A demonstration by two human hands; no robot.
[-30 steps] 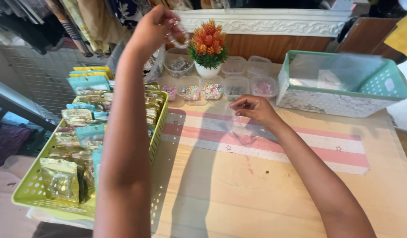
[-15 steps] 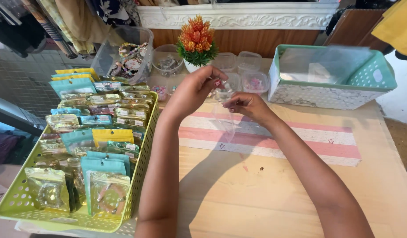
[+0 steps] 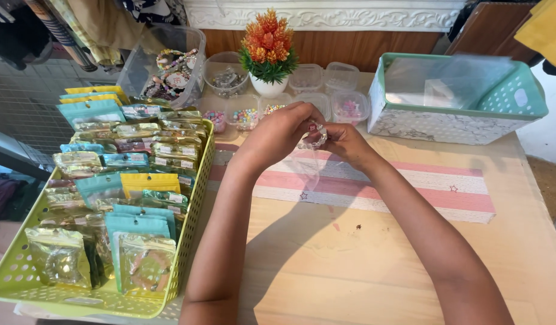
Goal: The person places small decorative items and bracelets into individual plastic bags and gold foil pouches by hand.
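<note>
- The counter [image 3: 362, 265] is pale wood; it carries a striped mat [image 3: 410, 186] of pink and white bands directly under my hands.
- A lime-green basket [image 3: 196, 198] sits at the left edge of the counter, filled with rows of small foil and teal pouches. It lies well apart from my work, to the left of my left forearm.
- A mint-green basket [image 3: 446, 123] stands at the far right, with clear film inside it.
- A clear tub [image 3: 169, 66] of finished bracelets and several small clear bead boxes [image 3: 245, 117] line the far edge, around a potted orange plant [image 3: 267, 51].
- A clear plastic sleeve [image 3: 308, 168] hangs down from between my hands toward the mat. Its long axis runs roughly vertical, mouth uppermost at my fingertips.
- My left hand [image 3: 278, 132] and my right hand [image 3: 344, 141] meet above the mat, fingertips facing each other.
- A small beaded bracelet [image 3: 313, 135], clear and pale, sits between both grips, just above the sleeve mouth. Both hands are equally near it.
- Grip state: left fingers are pressed together, pinching the bracelet from the left. Right fingers pinch at the same spot; whether they hold the bracelet or the sleeve edge I cannot tell.
</note>
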